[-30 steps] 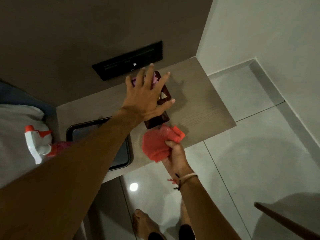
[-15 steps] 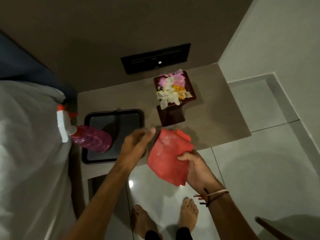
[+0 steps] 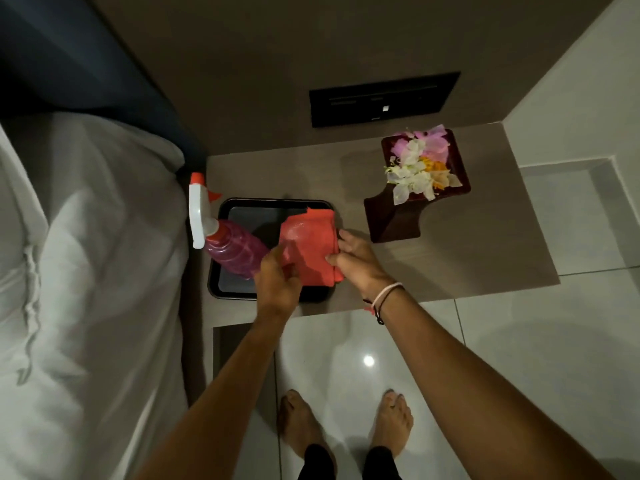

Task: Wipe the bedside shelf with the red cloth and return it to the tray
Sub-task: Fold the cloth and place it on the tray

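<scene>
The red cloth (image 3: 310,244), folded, lies over the right part of the black tray (image 3: 242,206), which sits on the left of the grey bedside shelf (image 3: 467,258). My left hand (image 3: 277,282) pinches the cloth's near left edge. On the cloth's right edge rests my right hand (image 3: 360,261), fingers gripping it. Whether the cloth rests flat on the tray floor is hidden by my hands.
A pink spray bottle (image 3: 228,247) with a white and red trigger lies in the tray's left part. A dark vase with flowers (image 3: 419,181) stands on the shelf at the right. A white bed (image 3: 86,271) is to the left, a black wall panel (image 3: 381,98) behind.
My left hand left the flower vase and came back to the cloth. Both hands carried the cloth left from the shelf's front edge to over the tray.
</scene>
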`<action>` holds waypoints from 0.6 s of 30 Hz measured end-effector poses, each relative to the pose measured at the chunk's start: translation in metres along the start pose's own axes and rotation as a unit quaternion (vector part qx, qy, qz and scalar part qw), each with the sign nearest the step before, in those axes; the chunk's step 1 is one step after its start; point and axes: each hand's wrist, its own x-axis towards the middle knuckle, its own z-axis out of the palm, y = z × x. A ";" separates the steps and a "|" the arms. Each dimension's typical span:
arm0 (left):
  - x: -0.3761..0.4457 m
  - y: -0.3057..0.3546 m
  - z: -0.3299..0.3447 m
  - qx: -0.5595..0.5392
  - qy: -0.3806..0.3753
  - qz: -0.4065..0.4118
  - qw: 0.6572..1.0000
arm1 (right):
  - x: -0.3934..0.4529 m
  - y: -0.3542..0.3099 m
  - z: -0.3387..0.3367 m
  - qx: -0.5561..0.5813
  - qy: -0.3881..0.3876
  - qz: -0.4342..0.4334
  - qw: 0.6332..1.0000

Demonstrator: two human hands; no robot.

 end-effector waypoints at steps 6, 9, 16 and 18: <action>-0.055 -0.045 -0.037 0.062 -0.033 0.002 0.998 | -0.021 0.032 0.006 -0.022 0.137 -0.016 0.990; -0.055 -0.071 -0.072 0.063 0.030 -0.054 0.996 | -0.026 0.050 0.013 -0.013 0.157 -0.020 0.987; 0.010 -0.088 -0.096 -0.013 0.028 -0.135 0.990 | -0.021 0.058 0.036 0.026 0.211 0.004 0.977; 0.019 -0.088 -0.093 0.040 0.025 -0.127 0.991 | -0.018 0.057 0.039 0.031 0.229 0.007 0.973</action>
